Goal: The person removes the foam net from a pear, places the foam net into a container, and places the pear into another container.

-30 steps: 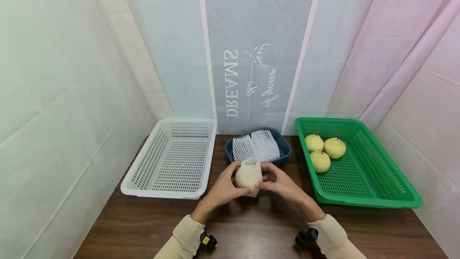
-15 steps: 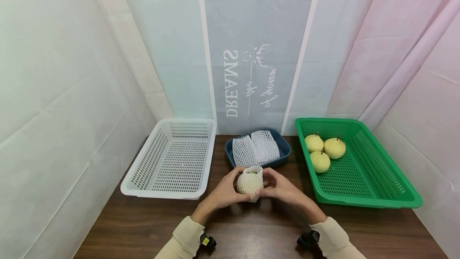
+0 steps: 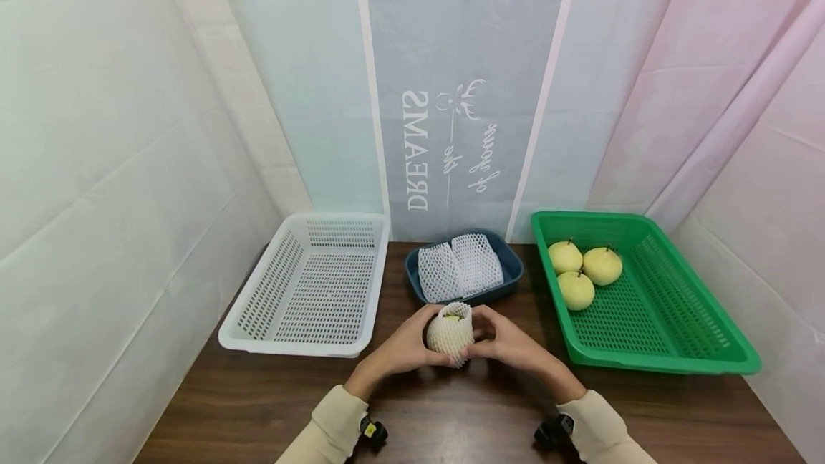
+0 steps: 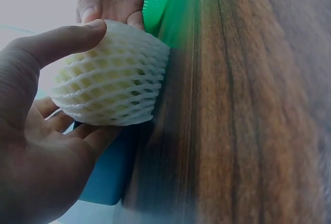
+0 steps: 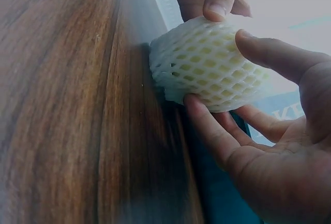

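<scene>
A pale yellow pear (image 3: 454, 318) sits inside a white foam net sleeve (image 3: 449, 339), its top showing through the sleeve's open end. My left hand (image 3: 407, 341) holds it from the left, thumb and fingers curved round the netting. On the other side my right hand (image 3: 507, 339) grips it too. In the left wrist view the foam net (image 4: 116, 79) stretches over the fruit just above the wood, with the left thumb on it. The right wrist view shows the right thumb and fingers against the netting (image 5: 207, 71), and the left thumb touching it as well.
Behind the hands stands a blue tray (image 3: 512, 268) with white foam nets (image 3: 478, 261) in it. A white basket (image 3: 370, 299) is at the left. The green basket (image 3: 683, 292) at the right holds three pears (image 3: 602, 266). Brown wooden tabletop (image 3: 445, 424) lies beneath.
Both hands have brought the sleeved pear slightly down and toward me. The sleeve's open end stands lower, and the pear's yellow top now shows in it.
</scene>
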`<state>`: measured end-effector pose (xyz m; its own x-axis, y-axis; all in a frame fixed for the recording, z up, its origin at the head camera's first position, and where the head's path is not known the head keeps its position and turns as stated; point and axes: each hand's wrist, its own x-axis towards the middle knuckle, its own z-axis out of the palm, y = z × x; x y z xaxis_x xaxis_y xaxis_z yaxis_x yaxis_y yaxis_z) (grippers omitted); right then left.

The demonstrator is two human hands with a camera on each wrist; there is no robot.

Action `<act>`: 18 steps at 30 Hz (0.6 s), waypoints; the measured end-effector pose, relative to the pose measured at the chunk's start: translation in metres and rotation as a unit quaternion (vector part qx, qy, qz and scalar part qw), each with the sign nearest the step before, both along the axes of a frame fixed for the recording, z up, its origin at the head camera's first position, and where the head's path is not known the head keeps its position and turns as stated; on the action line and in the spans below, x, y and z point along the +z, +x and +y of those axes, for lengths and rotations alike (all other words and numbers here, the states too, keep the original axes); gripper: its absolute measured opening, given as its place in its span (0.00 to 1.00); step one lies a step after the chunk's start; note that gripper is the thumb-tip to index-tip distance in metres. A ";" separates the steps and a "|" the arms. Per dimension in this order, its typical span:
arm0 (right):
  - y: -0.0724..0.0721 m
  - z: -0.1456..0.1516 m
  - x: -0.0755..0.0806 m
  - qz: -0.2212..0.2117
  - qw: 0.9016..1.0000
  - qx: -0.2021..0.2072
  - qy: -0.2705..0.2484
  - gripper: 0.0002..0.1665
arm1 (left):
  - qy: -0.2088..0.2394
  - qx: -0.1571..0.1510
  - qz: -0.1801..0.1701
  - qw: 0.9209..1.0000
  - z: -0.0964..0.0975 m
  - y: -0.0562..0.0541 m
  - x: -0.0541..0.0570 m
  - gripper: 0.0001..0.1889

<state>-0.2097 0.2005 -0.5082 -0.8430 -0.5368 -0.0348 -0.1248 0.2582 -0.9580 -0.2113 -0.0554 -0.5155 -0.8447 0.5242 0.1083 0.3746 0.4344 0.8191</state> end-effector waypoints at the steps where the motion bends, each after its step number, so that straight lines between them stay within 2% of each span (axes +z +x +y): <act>1: 0.000 0.000 0.000 0.000 1.000 0.002 -0.001 0.36 | -0.003 -0.002 0.000 1.000 0.000 0.000 0.000 0.43; 13: 0.000 0.001 -0.004 0.008 1.000 0.018 0.000 0.35 | -0.012 -0.026 -0.009 1.000 0.001 -0.002 -0.008 0.46; 18: -0.001 0.003 -0.007 -0.002 1.000 0.025 -0.001 0.37 | -0.012 -0.036 -0.014 0.999 0.002 -0.002 -0.011 0.47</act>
